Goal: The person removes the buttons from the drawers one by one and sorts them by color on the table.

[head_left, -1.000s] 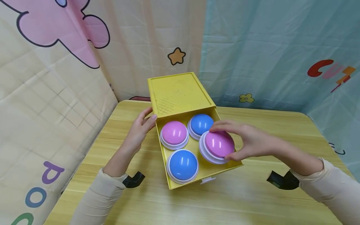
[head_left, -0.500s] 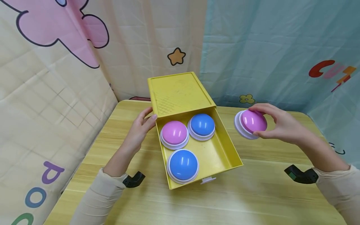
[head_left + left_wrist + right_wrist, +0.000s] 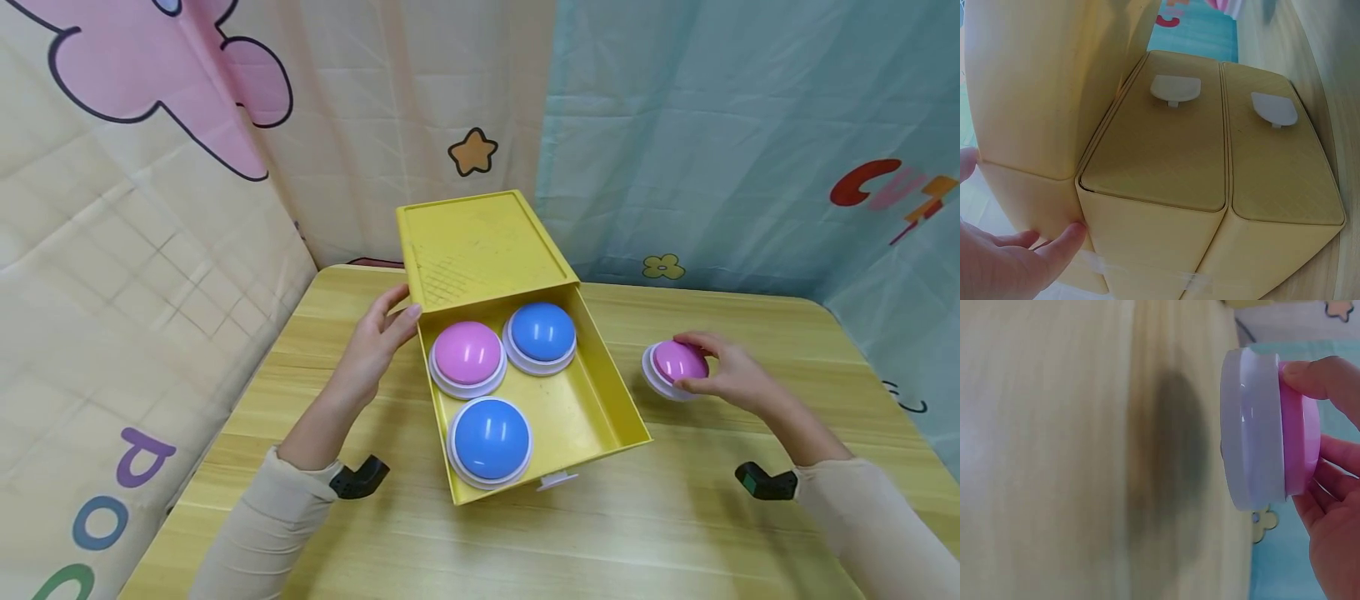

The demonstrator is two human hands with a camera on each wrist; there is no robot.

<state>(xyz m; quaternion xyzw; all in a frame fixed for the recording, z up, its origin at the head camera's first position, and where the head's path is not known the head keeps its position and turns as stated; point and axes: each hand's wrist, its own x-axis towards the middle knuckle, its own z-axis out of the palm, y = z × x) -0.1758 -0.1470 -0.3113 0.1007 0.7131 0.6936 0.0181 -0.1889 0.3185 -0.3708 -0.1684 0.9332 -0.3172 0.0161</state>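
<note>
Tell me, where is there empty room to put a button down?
One bare spot is inside the yellow drawer, its front right corner, beside the front blue button. The table is bare in front of the drawer and between the drawer and the pink button in the right hand. The drawer's other corners are crowded.

Right hand (image 3: 731, 379) covers far side of pink button (image 3: 677, 364) in head view; contact between its white base and table (image 3: 675, 517) not clear. Right wrist view: table surface blurred, hand cut by right edge. Left wrist view: left hand (image 3: 1007, 265) cut by bottom-left corner, top of yellow box (image 3: 1172, 156) cut by edge, far background blurred.
</note>
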